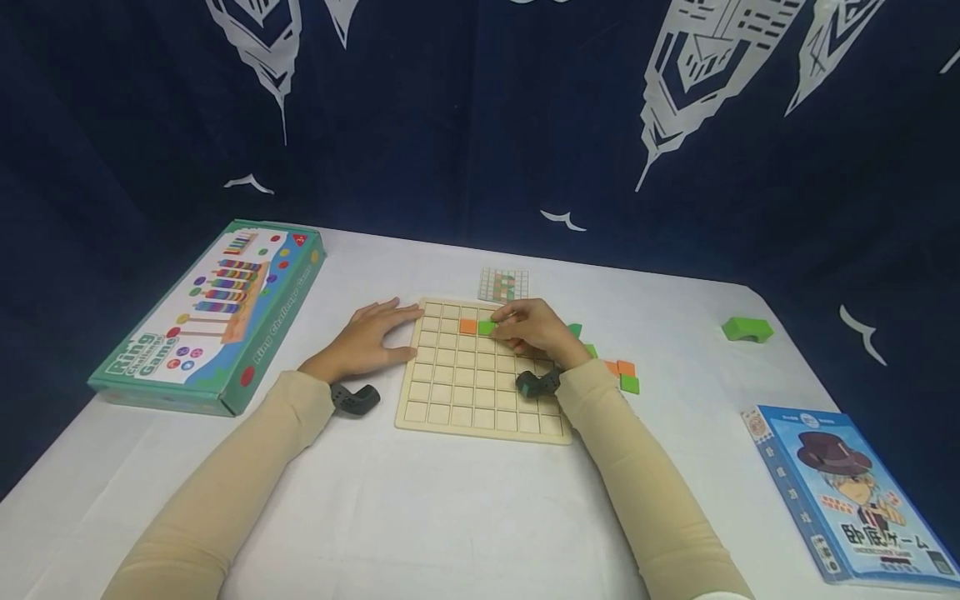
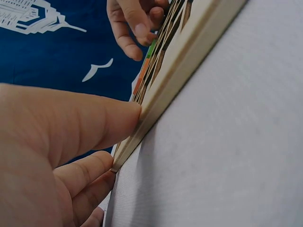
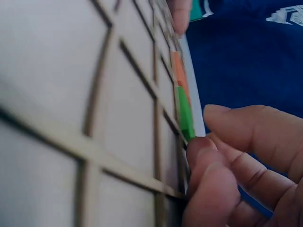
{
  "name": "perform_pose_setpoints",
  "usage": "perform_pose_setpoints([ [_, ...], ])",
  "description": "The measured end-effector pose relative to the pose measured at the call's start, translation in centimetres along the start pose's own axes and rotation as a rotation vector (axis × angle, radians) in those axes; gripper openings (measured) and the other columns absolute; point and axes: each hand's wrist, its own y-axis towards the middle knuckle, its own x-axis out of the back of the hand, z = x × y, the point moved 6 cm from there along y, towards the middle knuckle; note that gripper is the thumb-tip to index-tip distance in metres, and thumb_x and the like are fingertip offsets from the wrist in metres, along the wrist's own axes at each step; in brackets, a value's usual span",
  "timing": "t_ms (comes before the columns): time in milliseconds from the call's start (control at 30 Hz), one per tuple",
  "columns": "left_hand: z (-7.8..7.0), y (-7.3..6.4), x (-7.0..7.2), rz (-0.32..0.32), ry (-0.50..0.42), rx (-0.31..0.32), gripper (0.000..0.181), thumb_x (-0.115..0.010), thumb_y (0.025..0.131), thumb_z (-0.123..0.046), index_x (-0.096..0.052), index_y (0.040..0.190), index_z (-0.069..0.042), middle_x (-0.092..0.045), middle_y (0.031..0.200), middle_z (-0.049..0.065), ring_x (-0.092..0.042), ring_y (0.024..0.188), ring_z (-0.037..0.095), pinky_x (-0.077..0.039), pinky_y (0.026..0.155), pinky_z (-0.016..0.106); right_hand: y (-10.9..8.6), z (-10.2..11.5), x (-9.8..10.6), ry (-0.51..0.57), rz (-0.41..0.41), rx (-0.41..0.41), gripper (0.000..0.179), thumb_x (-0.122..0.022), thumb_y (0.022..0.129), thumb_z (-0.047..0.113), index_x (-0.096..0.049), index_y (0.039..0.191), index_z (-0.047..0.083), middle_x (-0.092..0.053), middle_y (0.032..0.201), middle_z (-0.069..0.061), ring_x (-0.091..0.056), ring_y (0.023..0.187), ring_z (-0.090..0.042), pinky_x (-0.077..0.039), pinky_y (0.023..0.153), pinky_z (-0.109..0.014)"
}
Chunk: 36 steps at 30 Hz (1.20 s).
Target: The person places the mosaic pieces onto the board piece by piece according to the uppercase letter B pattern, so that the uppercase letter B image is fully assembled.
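Observation:
A wooden grid board (image 1: 442, 392) lies flat on the table between both hands. In its upper rows an orange square tile (image 1: 468, 326) and a green square tile (image 1: 486, 327) sit side by side. My left hand (image 1: 369, 337) rests at the board's left edge, thumb and fingers spread; the left wrist view shows the thumb (image 2: 113, 120) touching the rim. Over the board's upper right is my right hand (image 1: 536, 327). In the right wrist view its fingertips are right at the green tile's (image 3: 185, 113) edge, with the thumb apart from the tile.
A small pattern card (image 1: 503, 285) lies behind the board. More green and orange tiles (image 1: 627, 383) are scattered to its right, partly hidden by the right arm. A ring game box (image 1: 213, 317) lies left, a green arched block (image 1: 747, 329) and a blue box (image 1: 847, 500) right.

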Motion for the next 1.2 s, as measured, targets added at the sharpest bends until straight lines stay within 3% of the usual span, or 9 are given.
perform_pose_setpoints([
  [133,0.0,0.0,0.0,0.0,-0.004,-0.005,0.074,-0.07,0.098,-0.033,-0.047,0.163,-0.007,-0.039,0.173,0.011,-0.02,0.165,0.038,-0.006,0.134,0.059,-0.3,-0.1,0.7,0.034,0.028,0.035,0.037,-0.072,0.102,0.007,-0.067,0.136,-0.007,-0.068,0.083,-0.002,-0.06,0.064,-0.01,-0.055,0.058,-0.019],
  [333,0.0,0.1,0.0,0.003,-0.001,-0.006,0.074,-0.07,0.098,-0.033,-0.047,0.164,-0.007,-0.04,0.172,0.011,-0.02,0.165,0.038,-0.006,0.134,0.058,-0.9,-0.4,2.6,0.217,0.066,0.056,0.041,-0.063,0.108,0.009,-0.06,0.144,-0.01,-0.067,0.095,-0.002,-0.059,0.068,-0.008,-0.054,0.062,-0.018],
  [533,-0.2,0.0,0.1,0.004,-0.006,-0.004,0.074,-0.07,0.098,-0.031,-0.047,0.163,-0.005,-0.041,0.172,0.013,-0.019,0.165,0.039,-0.006,0.134,0.059,-1.6,-1.1,4.6,0.316,0.032,0.04,0.045,-0.058,0.111,0.01,-0.053,0.151,-0.01,-0.07,0.114,-0.01,-0.059,0.069,-0.006,-0.052,0.063,-0.018],
  [667,-0.2,-0.1,0.0,0.003,-0.003,0.002,0.073,-0.069,0.098,-0.031,-0.047,0.163,-0.006,-0.04,0.172,0.013,-0.02,0.165,0.04,-0.007,0.133,0.06,-2.2,-1.7,6.1,0.336,-0.002,0.046,0.047,-0.059,0.112,0.012,-0.051,0.153,-0.009,-0.069,0.113,-0.007,-0.06,0.071,-0.006,-0.052,0.064,-0.019],
  [800,-0.2,-0.1,0.0,0.005,0.004,0.004,0.073,-0.069,0.098,-0.032,-0.047,0.163,-0.006,-0.04,0.172,0.011,-0.02,0.165,0.039,-0.007,0.133,0.06,-2.8,-2.5,7.6,0.362,-0.045,0.041,0.04,-0.062,0.112,0.016,-0.059,0.147,-0.002,-0.07,0.109,-0.003,-0.061,0.072,-0.006,-0.054,0.065,-0.017],
  [933,-0.3,-0.2,0.1,0.006,-0.001,0.005,0.073,-0.069,0.098,-0.031,-0.047,0.163,-0.006,-0.04,0.172,0.012,-0.02,0.165,0.039,-0.007,0.133,0.06,-3.2,-3.2,9.0,0.427,-0.095,0.031,0.018,-0.063,0.111,0.015,-0.075,0.124,0.015,-0.072,0.102,0.0,-0.06,0.07,-0.007,-0.054,0.063,-0.016],
  [1000,-0.3,-0.2,0.2,0.006,-0.005,0.003,0.073,-0.069,0.098,-0.031,-0.047,0.163,-0.006,-0.04,0.172,0.012,-0.02,0.165,0.04,-0.007,0.133,0.06,-3.3,-3.7,9.7,0.454,-0.119,0.027,0.017,-0.062,0.111,0.014,-0.077,0.115,0.021,-0.072,0.099,0.0,-0.058,0.068,-0.007,-0.053,0.061,-0.016],
  [1200,-0.3,-0.1,0.1,0.007,-0.005,-0.012,0.073,-0.069,0.098,-0.031,-0.046,0.163,-0.006,-0.039,0.172,0.013,-0.02,0.165,0.04,-0.006,0.133,0.06,-3.7,-5.5,11.1,0.485,-0.178,-0.005,0.017,-0.063,0.111,0.014,-0.073,0.124,0.015,-0.071,0.102,-0.001,-0.057,0.066,-0.006,-0.051,0.06,-0.016],
])
